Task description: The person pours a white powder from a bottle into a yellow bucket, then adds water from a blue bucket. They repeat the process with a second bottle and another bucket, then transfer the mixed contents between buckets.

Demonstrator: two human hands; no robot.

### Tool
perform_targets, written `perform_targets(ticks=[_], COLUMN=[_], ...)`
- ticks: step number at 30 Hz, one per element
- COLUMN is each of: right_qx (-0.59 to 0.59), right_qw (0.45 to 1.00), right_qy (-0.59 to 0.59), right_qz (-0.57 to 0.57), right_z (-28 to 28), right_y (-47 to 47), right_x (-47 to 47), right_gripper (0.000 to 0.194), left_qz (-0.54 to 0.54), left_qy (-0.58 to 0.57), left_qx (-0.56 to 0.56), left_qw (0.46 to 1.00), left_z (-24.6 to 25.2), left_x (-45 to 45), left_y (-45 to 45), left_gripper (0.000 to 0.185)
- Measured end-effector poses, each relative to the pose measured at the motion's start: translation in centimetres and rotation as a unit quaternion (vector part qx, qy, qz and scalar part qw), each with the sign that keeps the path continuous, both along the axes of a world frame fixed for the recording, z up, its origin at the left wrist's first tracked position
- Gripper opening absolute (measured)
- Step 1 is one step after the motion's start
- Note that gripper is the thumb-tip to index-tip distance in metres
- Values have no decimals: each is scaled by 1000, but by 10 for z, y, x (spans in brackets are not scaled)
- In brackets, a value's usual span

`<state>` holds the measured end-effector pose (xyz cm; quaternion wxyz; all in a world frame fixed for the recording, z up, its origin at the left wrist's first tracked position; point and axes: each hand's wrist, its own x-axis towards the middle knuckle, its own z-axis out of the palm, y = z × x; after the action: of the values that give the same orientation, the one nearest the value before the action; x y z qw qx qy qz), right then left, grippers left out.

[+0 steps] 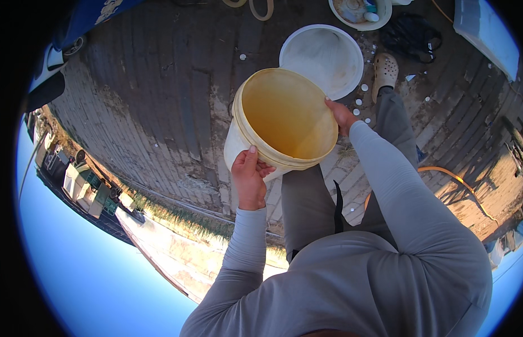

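Note:
A yellowed white plastic bucket (286, 113) is held tilted in front of me, its mouth turned towards my face. My left hand (251, 177) grips the near left side, thumb on the band below the rim and fingers curled under. On the far right, my right hand (342, 114) clasps the rim, thumb outside and the other fingers hidden behind the wall. No contents can be made out inside the bucket. Beyond it, a round white plastic tub (324, 54) lies on the paving, partly covered by the bucket in this view.
Several white discs (359, 102) are scattered near my clog (385, 71). At the top stand a white basin (360, 21) holding small items and, beside it, a black bag (409, 38). An orange hose (459, 181) curves over the ground at right. Two rings (261, 8) lie at the top.

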<state>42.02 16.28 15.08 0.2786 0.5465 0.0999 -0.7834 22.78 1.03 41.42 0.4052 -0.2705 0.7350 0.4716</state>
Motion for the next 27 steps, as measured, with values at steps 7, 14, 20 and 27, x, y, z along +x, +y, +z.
perform_targets(ticks=[7, 14, 20, 27], right_qx=[-25, -38, -51, -46], right_qw=[999, 998, 997, 998], right_qy=[1, 14, 20, 16], right_qz=[-30, -39, -47, -45], right_z=[-1, -4, -11, 0], right_y=[0, 3, 1, 3], right_x=[1, 2, 5, 1], right_gripper=[70, 68, 67, 68], left_qz=[-4, -12, -9, -8], left_qy=[-3, -3, 10, 16], left_qx=[-2, 8, 10, 10], left_qw=[1000, 1000, 1000, 1000], left_z=[1, 3, 3, -1], left_x=[2, 5, 7, 6], left_y=[5, 12, 12, 8], left_gripper=[28, 27, 27, 26])
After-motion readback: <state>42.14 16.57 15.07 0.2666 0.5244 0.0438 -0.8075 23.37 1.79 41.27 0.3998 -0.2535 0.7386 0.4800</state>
